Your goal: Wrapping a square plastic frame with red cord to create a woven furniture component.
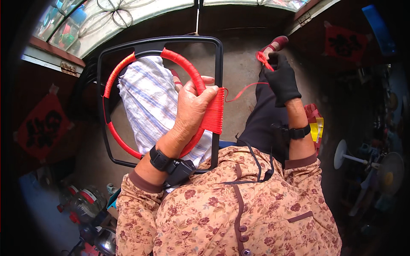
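A black rounded rectangular frame [179,39] rests over my lap, with a ring [189,66] inside it that is mostly wrapped in red cord. Between the ring and the frame's right bar runs a band of closely laid red strands [215,113]. My bare left hand [193,102] grips the ring beside this band, thumb on top. Off to the right, my right hand [282,81] in a black glove is closed on a looped bundle of red cord [263,60]. A slack length of the cord [244,89] trails back to the band.
A white checked cloth [147,96] covers my left leg under the frame. Clear plastic bottles [89,197] stand at lower left, and a fan [390,173] is at the right. Glazed doors with metal scrollwork [113,19] lie ahead.
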Available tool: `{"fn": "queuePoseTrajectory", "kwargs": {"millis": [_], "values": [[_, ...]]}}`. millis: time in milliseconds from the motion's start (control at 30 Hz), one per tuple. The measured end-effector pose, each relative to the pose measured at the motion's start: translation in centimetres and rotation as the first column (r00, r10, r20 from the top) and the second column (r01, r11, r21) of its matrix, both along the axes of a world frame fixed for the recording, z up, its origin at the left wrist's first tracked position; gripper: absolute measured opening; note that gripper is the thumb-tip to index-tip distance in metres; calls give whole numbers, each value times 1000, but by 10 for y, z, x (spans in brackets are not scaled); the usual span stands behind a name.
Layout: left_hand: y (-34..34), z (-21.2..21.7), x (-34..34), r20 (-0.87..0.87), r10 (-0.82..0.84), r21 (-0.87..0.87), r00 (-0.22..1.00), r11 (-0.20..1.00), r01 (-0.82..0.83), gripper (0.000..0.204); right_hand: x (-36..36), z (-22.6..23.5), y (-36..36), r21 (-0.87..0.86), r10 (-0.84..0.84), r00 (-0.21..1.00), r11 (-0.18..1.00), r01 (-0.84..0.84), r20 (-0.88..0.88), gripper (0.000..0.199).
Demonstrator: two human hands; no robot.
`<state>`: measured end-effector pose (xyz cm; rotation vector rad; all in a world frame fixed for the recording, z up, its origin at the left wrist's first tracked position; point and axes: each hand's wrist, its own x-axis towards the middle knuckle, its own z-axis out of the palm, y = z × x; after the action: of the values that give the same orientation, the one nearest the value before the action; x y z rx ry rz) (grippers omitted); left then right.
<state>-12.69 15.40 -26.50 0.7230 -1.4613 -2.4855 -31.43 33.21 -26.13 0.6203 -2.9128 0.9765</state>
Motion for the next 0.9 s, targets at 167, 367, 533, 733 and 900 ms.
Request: {"fn": "queuePoseTrajectory", "kwargs": {"millis": [167, 367, 533, 733, 900], "values": [[3, -5, 0, -109, 135, -132, 985, 980, -148, 40, 37, 22, -48, 162, 440, 596, 873, -461, -672, 32], [-1, -5, -3, -108, 133, 7, 985, 991, -133, 28, 67, 40, -81, 203, 628, 508, 723, -660, -589, 24], [-2, 3, -2, -122, -28, 202, 992, 978, 52, 31, 72, 36, -47, -508, 243, 959, 814, -283, -146, 18], [-1, 3, -2, -51, -33, 134, 998, 990, 40, 24, 78, 32, -37, -649, 397, 808, 761, -25, 434, 18], [-2, 0, 0, 0, -50, 112, 999, 993, 49, 18, 60, 45, 3, -764, 394, 917, 610, -211, 62, 16]]}}
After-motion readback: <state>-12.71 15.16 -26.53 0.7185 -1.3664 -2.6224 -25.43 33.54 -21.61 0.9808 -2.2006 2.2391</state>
